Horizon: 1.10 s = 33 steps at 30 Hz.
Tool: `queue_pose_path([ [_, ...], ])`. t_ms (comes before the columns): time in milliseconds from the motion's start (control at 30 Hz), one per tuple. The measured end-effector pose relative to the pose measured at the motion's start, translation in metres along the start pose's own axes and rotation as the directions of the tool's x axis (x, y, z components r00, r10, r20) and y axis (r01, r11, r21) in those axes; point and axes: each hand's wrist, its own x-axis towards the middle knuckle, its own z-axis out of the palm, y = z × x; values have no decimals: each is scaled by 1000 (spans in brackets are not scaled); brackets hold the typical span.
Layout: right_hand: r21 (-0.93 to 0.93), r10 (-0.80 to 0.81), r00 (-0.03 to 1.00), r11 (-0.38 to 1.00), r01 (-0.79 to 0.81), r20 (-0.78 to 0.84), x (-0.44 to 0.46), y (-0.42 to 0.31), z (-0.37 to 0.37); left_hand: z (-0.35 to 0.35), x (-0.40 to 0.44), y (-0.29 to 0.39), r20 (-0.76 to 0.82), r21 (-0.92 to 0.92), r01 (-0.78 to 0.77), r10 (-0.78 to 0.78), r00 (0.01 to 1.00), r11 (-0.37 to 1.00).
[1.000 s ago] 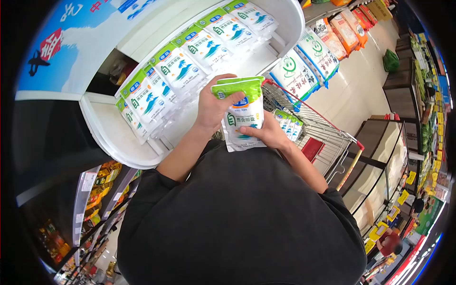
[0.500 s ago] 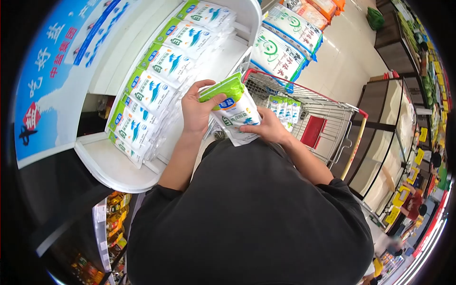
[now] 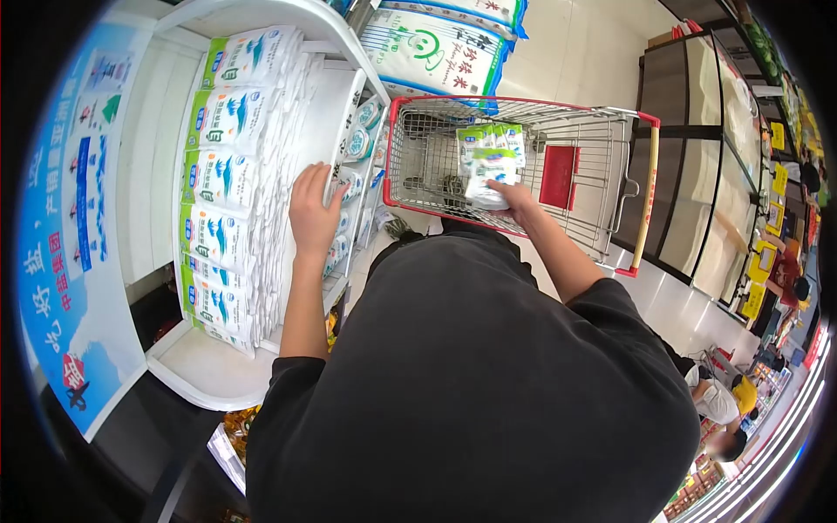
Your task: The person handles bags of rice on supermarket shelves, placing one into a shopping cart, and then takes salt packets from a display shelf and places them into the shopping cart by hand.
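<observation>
One held bag (image 3: pixel 485 177) at the shopping cart (image 3: pixel 560 177), many shelf bags (image 3: pixel 220 179) at left

We look down past a black shirt (image 3: pixel 488 366) in the lower middle of the frame. We judge the work to be partway along: a small group of cart bags (image 3: pixel 507 138) already lies in the basket, above and right of the frame's centre. The held bag is there too, but not yet let go. Packed rows of shelf bags remain on the white shelf (image 3: pixel 214 366), filling much of the upper left.

The right hand (image 3: pixel 514 199) has its fingers closed on the near end of the held bag. In our view this bag overlaps the cart bags; we cannot tell whether it rests on them. The left hand (image 3: pixel 314 212), left of centre, has its fingers loosely extended, thumb apart, with nothing in them that we can see. It is near the shelf's front edge; contact is unclear.

The held bag is a soft-looking white pouch with a green band at its far end. Its print is too blurred for us to read.
</observation>
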Motion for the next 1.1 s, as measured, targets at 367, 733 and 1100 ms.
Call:
queue_pose_path([
  [367,-110,277,959,953,-283,-64,121,79,-65,31,-7,-13,26,232,-214,214,977,949],
  [733,-523,-72,996,851,35,-50,140,82,-55,29,-10,-16,32,235,-199,197,980,951],
  [1100,-387,-113,983,908,161,143,109,117,-32,10,-20,-20,-127,100,-146,158,979,984],
])
